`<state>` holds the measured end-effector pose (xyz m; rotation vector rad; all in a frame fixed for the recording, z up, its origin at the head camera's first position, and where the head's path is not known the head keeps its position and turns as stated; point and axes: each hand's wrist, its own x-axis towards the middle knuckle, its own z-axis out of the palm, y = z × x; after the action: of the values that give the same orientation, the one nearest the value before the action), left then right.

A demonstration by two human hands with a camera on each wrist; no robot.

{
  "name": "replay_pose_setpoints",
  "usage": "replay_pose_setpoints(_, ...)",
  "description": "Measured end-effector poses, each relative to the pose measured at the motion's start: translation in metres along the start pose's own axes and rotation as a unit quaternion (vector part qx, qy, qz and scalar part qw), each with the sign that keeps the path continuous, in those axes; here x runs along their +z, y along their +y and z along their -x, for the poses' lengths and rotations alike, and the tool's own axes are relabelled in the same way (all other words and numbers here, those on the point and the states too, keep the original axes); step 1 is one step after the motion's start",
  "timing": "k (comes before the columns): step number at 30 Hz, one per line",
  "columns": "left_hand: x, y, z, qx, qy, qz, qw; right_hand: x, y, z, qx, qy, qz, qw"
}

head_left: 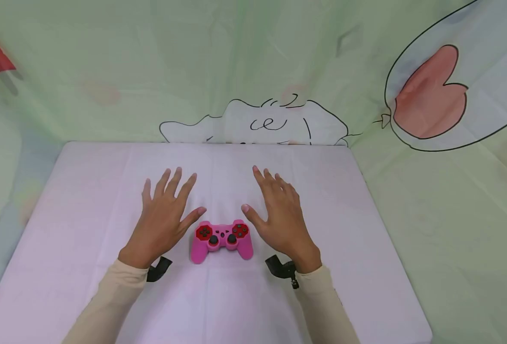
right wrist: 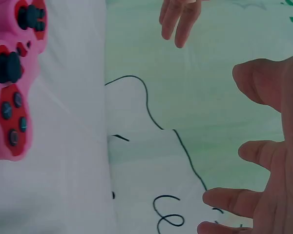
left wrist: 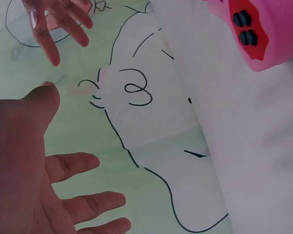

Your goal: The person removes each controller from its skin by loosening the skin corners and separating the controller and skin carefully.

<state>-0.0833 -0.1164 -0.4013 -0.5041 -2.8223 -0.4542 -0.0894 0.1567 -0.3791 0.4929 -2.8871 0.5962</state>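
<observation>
A pink game controller (head_left: 222, 235) with red button panels and black thumbsticks lies face up on the white table (head_left: 343, 306). On its left, my left hand (head_left: 163, 217) is spread with nothing in it, thumb tip near the controller's upper left corner. My right hand (head_left: 282, 217) is held out on the other side, fingers extended and thumb pointing toward the controller. Part of the controller (left wrist: 254, 36) shows at the top right of the left wrist view. In the right wrist view, the controller (right wrist: 12, 97) runs along the left edge, apart from the fingers.
Behind the table hangs a pale green cloth (head_left: 150, 62) with a line drawing and a balloon with a red heart (head_left: 429, 95). A black wrist mount (head_left: 158, 269) sits at the left cuff, and another black mount (head_left: 281, 267) at the right.
</observation>
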Motion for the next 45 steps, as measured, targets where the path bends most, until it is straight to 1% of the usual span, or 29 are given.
replay_pose_setpoints(3,0.010,-0.002,0.006,-0.001,0.007,0.013,0.9999,0.010,0.004,0.004,-0.001,-0.006,-0.018,1.000)
replay_pose_setpoints(8,0.028,-0.006,0.017,-0.005,0.007,0.035,0.9993,0.028,0.010,0.012,0.004,-0.012,-0.042,0.999)
replay_pose_setpoints(12,0.043,-0.008,0.026,-0.013,0.002,0.045,0.9989,0.043,0.014,0.019,0.014,-0.024,-0.058,0.998)
replay_pose_setpoints(15,0.052,-0.009,0.032,-0.024,-0.009,0.052,0.9983,0.053,0.016,0.023,0.026,-0.040,-0.071,0.996)
replay_pose_setpoints(19,0.060,-0.009,0.041,-0.034,-0.026,0.069,0.9967,0.063,0.017,0.029,0.049,-0.071,-0.099,0.991)
replay_pose_setpoints(22,0.066,-0.010,0.046,-0.037,-0.032,0.082,0.9954,0.068,0.017,0.033,0.065,-0.097,-0.121,0.986)
replay_pose_setpoints(28,0.080,-0.010,0.058,-0.038,-0.022,0.105,0.9935,0.078,0.018,0.041,0.079,-0.132,-0.150,0.977)
replay_pose_setpoints(30,0.084,-0.009,0.061,-0.038,-0.027,0.113,0.9925,0.081,0.020,0.043,0.082,-0.145,-0.162,0.973)
replay_pose_setpoints(33,0.088,-0.008,0.065,-0.046,-0.043,0.131,0.9894,0.084,0.021,0.046,0.079,-0.156,-0.177,0.968)
replay_pose_setpoints(35,0.090,-0.007,0.067,-0.050,-0.048,0.143,0.9873,0.086,0.022,0.047,0.076,-0.157,-0.187,0.967)
replay_pose_setpoints(38,0.093,-0.006,0.068,-0.054,-0.051,0.159,0.9844,0.087,0.023,0.048,0.070,-0.152,-0.193,0.967)
replay_pose_setpoints(41,0.096,-0.004,0.069,-0.062,-0.054,0.178,0.9806,0.089,0.025,0.048,0.073,-0.151,-0.199,0.966)
replay_pose_setpoints(45,0.098,-0.002,0.069,-0.080,-0.063,0.203,0.9740,0.090,0.029,0.049,0.081,-0.148,-0.222,0.960)
